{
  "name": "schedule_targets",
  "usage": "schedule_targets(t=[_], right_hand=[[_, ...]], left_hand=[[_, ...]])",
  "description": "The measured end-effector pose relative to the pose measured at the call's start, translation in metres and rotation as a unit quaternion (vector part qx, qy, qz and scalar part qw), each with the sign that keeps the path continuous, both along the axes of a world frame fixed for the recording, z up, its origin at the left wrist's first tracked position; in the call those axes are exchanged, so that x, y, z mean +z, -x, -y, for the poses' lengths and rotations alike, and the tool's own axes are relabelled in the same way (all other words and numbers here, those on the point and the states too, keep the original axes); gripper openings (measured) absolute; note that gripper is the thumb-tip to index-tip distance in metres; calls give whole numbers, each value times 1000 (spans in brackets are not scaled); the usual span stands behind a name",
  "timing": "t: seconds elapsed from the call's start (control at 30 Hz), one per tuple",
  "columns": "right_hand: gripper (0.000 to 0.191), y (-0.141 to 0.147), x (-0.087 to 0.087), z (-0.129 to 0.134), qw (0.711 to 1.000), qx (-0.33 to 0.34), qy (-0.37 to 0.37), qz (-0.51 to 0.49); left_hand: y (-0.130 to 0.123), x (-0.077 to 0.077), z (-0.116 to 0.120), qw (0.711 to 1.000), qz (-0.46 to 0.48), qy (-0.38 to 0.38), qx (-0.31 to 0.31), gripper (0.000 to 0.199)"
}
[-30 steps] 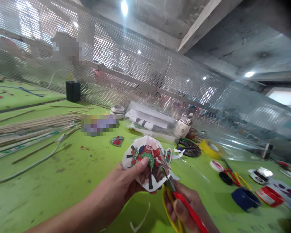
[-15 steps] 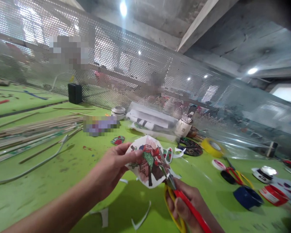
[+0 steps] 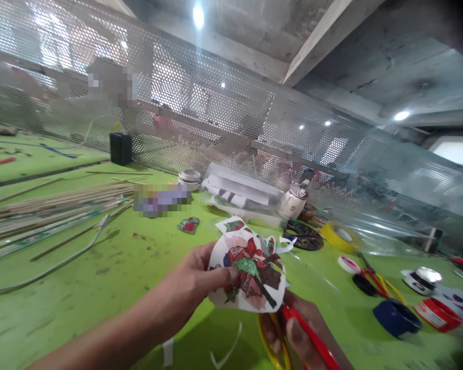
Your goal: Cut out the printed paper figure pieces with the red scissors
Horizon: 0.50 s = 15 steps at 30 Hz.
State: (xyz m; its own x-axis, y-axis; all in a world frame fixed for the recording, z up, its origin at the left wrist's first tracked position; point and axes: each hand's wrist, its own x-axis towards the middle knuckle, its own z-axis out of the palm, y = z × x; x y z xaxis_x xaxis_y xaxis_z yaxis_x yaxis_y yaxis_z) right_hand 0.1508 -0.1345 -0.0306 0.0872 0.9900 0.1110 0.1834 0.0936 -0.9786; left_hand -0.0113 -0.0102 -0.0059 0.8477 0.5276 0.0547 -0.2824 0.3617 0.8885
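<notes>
Between the thumb and fingers of my left hand [image 3: 202, 275] is a rounded paper cutout [image 3: 226, 246] painted in red, green, brown and pink. My right hand [image 3: 303, 326] is closed round the handles of a pair of scissors [image 3: 310, 334], one red and one yellow. Most of the scissor blades are hidden behind the paper's right edge. Thin paper scraps [image 3: 229, 352] lie on the table below my hands. Just beyond the cutout are small painted paper pieces, and another painted piece [image 3: 189, 225] lies to the left.
Wooden sticks [image 3: 61, 203] and a white cable [image 3: 88, 252] cover the left of the green table [image 3: 100, 308]. At right are yellow tape [image 3: 337, 236], a blue tape roll [image 3: 396, 316], a red roll [image 3: 438, 313] and other scissors [image 3: 384, 288]. A perforated screen [image 3: 200, 123] stands behind.
My left hand has moved the cutout down and to the right and turned it. The scissor blades, earlier visible across the paper's right edge, are now mostly behind it.
</notes>
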Motion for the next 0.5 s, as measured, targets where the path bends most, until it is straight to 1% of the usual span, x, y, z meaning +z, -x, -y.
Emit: schedule_targets(t=[0.17,0.4,0.5], right_hand=[[81,3,9,2,999,3,32,-12],[77,7,17,5,999,-3,52,-6],[80,9,19,5,999,-2,53,-2]], left_hand=[[0,1,5,1000,-21,-23,-2,25],[0,2,7,1000,-16,-11,-10,27],[0,2,9,1000,-14,-14,-11,26]])
